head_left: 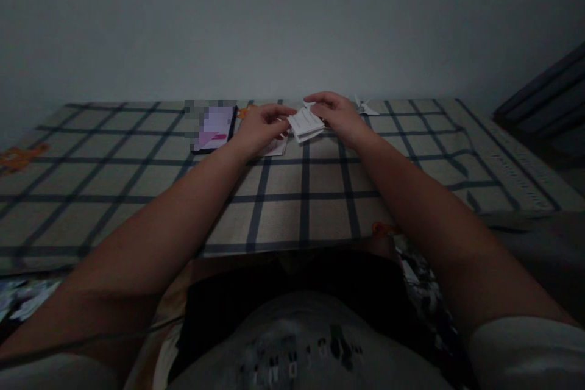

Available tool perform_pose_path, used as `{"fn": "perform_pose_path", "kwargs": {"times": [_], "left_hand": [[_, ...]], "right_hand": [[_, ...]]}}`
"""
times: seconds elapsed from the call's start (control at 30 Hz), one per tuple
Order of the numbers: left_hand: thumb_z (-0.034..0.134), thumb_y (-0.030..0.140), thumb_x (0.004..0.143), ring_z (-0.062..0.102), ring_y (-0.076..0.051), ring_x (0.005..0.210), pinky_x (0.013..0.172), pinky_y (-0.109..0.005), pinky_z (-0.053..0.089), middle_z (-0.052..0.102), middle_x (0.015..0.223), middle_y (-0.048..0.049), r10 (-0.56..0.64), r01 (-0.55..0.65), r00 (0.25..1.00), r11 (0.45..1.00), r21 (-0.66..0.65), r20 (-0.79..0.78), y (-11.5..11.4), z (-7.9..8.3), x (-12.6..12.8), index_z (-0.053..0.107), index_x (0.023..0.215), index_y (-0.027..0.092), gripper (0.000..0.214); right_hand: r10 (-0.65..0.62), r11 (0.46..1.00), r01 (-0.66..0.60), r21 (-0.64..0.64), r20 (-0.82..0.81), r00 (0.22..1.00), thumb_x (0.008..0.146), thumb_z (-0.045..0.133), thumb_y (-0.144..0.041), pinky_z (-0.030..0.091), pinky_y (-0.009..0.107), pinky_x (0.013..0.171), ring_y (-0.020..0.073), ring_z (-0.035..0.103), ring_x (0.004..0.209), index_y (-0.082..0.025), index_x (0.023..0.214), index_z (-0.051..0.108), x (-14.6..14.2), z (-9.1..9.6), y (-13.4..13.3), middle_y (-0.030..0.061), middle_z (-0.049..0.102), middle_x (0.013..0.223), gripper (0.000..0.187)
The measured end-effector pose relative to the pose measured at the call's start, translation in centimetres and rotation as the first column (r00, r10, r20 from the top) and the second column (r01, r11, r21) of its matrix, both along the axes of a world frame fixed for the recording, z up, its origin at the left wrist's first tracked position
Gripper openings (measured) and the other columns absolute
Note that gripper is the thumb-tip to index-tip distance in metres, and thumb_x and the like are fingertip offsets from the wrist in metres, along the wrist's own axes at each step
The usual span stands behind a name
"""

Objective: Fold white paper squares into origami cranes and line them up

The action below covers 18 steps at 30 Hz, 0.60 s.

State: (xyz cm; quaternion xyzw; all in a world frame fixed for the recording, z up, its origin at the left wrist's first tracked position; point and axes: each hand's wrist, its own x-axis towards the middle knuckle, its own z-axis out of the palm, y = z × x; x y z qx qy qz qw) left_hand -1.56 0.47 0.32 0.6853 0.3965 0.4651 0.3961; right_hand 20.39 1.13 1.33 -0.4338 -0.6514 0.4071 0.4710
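Between my two hands is a small folded piece of white paper point(306, 124), with printed lines on it and its layers showing at the near edge. My left hand point(261, 128) grips its left side between thumb and fingers. On the other side, my right hand point(340, 117) has its thumb and fingers closed on the paper's upper right edge. Another flat piece of paper point(278, 148) lies on the cloth, partly hidden under my left hand. Just beyond my right hand sits a pointed folded-paper shape point(365, 106).
A phone point(214, 129) with a lit, partly blurred screen lies left of my left hand. The table is covered by a checked cloth point(281, 219) with orange patterns. A wall point(283, 24) rises behind it. Dark slatted furniture point(548, 94) stands at the right. The light is dim.
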Motion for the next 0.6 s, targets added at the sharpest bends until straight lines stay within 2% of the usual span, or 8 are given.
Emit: {"fn": "perform_pose_path", "kwargs": {"times": [0.13,0.27,0.43,0.6], "left_hand": [[0.082,0.031,0.083,0.062,-0.012,0.065,0.069,-0.026,0.055,0.074,0.080,-0.0015,0.098,-0.098,0.995,0.995,-0.025,0.001,0.2,0.0,0.0,0.078,0.093,0.017,0.017],[0.080,0.032,0.088,0.059,-0.011,0.062,0.062,-0.025,0.050,0.067,0.072,-0.0009,0.191,-0.189,0.981,0.980,-0.060,0.031,0.8,0.0,-0.2,0.069,0.077,0.018,0.021],[0.077,0.032,0.092,0.058,-0.010,0.061,0.057,-0.022,0.047,0.065,0.071,-0.0006,0.159,-0.153,0.985,0.985,-0.085,0.065,1.0,0.0,-0.1,0.068,0.077,0.019,0.022],[0.074,0.027,0.092,0.058,-0.009,0.062,0.056,-0.019,0.048,0.066,0.075,0.0000,0.150,-0.131,0.981,0.980,-0.150,0.123,0.6,0.3,0.3,0.069,0.084,0.019,0.013]], "right_hand": [[-0.003,1.000,0.002,-0.016,-0.038,0.999,0.104,0.068,-0.034,0.054,0.021,0.072,0.0118,0.068,0.081,-0.023,0.122,0.073,0.0,-0.2,0.3,0.0001,0.073,0.097,0.022],[0.038,0.998,-0.042,-0.050,-0.068,0.997,0.106,0.066,-0.048,0.054,0.021,0.067,0.0109,0.065,0.072,-0.022,0.112,0.073,-0.2,-0.2,0.4,-0.0006,0.070,0.088,0.027],[0.084,0.995,-0.085,-0.051,-0.025,0.996,0.103,0.070,-0.027,0.053,0.021,0.067,0.0102,0.062,0.068,-0.019,0.087,0.072,-0.2,-0.2,0.2,-0.0006,0.068,0.075,0.018],[0.097,0.994,-0.097,-0.050,-0.007,0.995,0.100,0.071,-0.022,0.054,0.022,0.069,0.0113,0.063,0.070,-0.019,0.083,0.071,-0.1,-0.1,0.2,-0.0006,0.069,0.074,0.017]]}}
